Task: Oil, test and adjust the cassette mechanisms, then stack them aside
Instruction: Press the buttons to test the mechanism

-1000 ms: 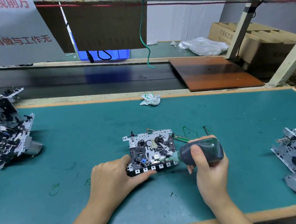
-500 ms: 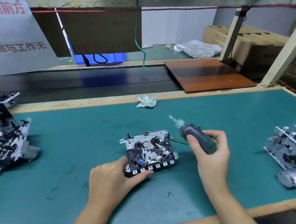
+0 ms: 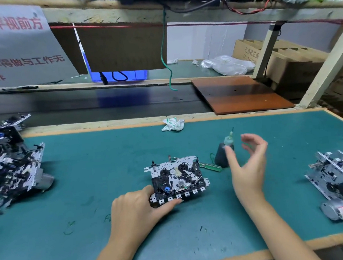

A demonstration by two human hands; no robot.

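Half a second ago the right hand (image 3: 248, 165) held the oil bottle (image 3: 223, 154); now the bottle stands upright on the green mat (image 3: 88, 176), and the hand hovers beside it with loose fingers, holding nothing. The left hand (image 3: 137, 211) grips the near left corner of the cassette mechanism (image 3: 177, 178), which lies flat mid-mat. More mechanisms (image 3: 13, 167) are piled at far left.

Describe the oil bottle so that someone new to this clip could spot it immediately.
Start at the green mat, then find the cassette mechanism the left hand holds at its centre. Just right of it, beside the open right hand, stands the oil bottle: dark, upright, with a pale needle nozzle, unlike the metal mechanisms around.
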